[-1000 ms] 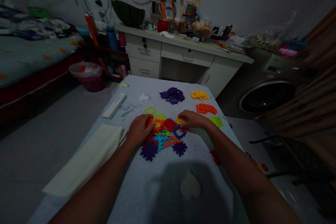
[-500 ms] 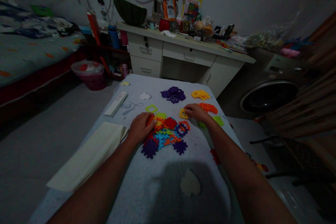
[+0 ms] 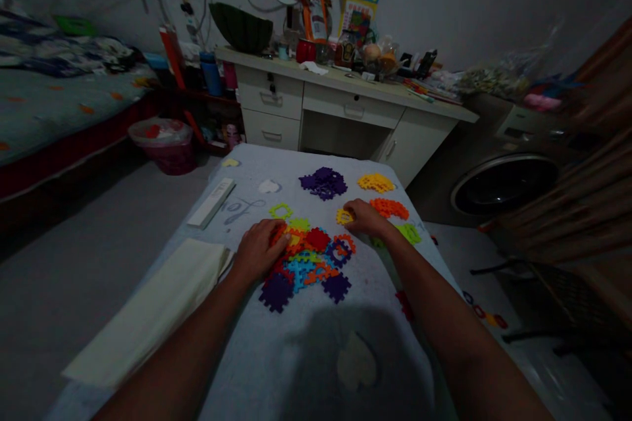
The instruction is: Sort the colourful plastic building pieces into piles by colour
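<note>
A joined cluster of interlocking plastic pieces (image 3: 309, 262) in red, orange, blue, green and purple lies on a grey-blue cloth-covered table (image 3: 306, 348). My left hand (image 3: 257, 250) lies flat on the cluster's left side, fingers stretched over the pieces. My right hand (image 3: 364, 217) is at the cluster's upper right, fingertips pinched on a loose yellow piece (image 3: 343, 216). Sorted piles lie beyond: purple (image 3: 324, 181), yellow (image 3: 376, 181), orange (image 3: 390, 208), and green (image 3: 409, 232) by my right wrist.
A cream folded cloth (image 3: 148, 309) and a long white box (image 3: 212, 202) lie on the table's left. A white desk (image 3: 345, 108) crowded with items stands behind, a washing machine (image 3: 503, 174) to the right, a bed (image 3: 54, 105) to the left. Some pieces lie on the floor (image 3: 481, 312).
My right hand has lifted off the cluster's right edge and moved up and right with a yellow piece. The left hand has stayed on the cluster.
</note>
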The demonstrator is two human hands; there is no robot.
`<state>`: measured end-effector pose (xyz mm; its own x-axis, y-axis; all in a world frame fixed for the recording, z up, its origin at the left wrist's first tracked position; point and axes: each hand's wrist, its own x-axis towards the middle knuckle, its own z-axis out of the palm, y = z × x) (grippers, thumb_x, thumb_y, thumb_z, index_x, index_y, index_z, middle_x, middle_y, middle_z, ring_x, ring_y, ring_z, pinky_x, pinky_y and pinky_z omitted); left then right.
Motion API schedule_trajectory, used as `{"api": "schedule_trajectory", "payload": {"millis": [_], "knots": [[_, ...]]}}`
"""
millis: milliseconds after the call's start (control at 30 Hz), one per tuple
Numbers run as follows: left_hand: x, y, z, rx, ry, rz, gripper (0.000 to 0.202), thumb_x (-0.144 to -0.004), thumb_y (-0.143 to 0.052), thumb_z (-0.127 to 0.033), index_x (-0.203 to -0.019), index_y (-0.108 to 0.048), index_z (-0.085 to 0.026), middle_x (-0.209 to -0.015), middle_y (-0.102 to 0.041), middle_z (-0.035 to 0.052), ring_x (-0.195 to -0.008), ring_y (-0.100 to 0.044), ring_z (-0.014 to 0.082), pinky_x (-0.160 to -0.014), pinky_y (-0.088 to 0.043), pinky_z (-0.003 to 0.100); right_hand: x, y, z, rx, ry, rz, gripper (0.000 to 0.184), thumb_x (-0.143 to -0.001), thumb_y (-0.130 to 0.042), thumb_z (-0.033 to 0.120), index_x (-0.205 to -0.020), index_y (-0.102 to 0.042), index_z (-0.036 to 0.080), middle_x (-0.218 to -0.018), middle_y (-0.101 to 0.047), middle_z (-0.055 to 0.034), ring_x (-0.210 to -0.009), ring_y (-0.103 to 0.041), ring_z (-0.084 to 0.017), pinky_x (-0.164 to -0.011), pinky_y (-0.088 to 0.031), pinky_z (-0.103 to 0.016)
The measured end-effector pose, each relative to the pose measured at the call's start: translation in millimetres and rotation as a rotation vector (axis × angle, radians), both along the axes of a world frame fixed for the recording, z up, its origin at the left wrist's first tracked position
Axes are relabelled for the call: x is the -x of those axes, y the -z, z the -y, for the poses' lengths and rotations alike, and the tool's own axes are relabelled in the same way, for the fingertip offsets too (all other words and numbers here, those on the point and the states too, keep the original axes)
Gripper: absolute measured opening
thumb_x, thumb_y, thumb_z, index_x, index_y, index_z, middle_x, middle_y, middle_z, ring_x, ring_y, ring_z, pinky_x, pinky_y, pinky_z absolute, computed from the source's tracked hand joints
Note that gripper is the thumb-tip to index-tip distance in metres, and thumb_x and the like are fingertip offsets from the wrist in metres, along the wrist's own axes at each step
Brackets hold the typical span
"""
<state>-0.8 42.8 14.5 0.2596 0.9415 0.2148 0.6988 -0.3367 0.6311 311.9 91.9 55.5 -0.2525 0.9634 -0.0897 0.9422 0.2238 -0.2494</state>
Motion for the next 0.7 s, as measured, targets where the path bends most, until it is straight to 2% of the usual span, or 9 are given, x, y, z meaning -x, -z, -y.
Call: {"api": "schedule_trajectory", "payload": {"millis": [167, 300, 433, 700], "knots": [[0.9, 1.5, 0.0, -0.005, 0.013, 0.001, 0.045, -0.091, -0.046, -0.050, -0.116, -0.062, -0.017, -0.116, -0.066, 0.0110, -0.107, -0.059, 0.0286, -0.096, -0.045, 0.046, -35.4, -3.9, -31.0, -0.173, 0.171, -0.108, 0.031, -0.075, -0.075, 0.026, -0.102, -0.065, 0.016, -0.106, -0.066, -0.0095, -0.090, -0.061, -0.020, -0.081, -0.047, -0.030], [0.3, 0.8, 0.4, 0.000, 0.011, -0.009, 0.044, -0.091, -0.046, -0.051, -0.116, -0.061, -0.018, -0.116, -0.066, 0.0108, -0.108, -0.059, 0.0288, -0.097, -0.044, 0.046, -73.0, -8.2, -63.2, -0.336, 0.391, -0.129, 0.020, -0.075, -0.072, 0.024, -0.093, -0.064, 0.018, -0.106, -0.066, -0.0107, -0.100, -0.060, -0.024, -0.090, -0.046, -0.036], [-0.3, -1.4, 0.8, 0.015, 0.005, -0.009, 0.044, -0.090, -0.048, -0.052, -0.116, -0.061, -0.019, -0.117, -0.066, 0.0108, -0.109, -0.058, 0.0293, -0.097, -0.044, 0.048, -98.6, -7.0, -87.8, -0.328, 0.604, -0.185, 0.013, -0.076, -0.067, 0.023, -0.088, -0.062, 0.021, -0.104, -0.066, -0.0107, -0.099, -0.061, -0.027, -0.088, -0.047, -0.040], [0.1, -1.2, 1.2, 0.021, -0.011, 0.007, 0.043, -0.088, -0.050, -0.052, -0.116, -0.062, -0.022, -0.118, -0.066, 0.0096, -0.109, -0.059, 0.0297, -0.097, -0.045, 0.047, -103.5, 4.1, -108.9, -0.297, 0.653, -0.190, 0.013, -0.075, -0.063, 0.022, -0.088, -0.061, 0.022, -0.099, -0.065, -0.0109, -0.102, -0.058, -0.029, -0.090, -0.044, -0.044]]}}
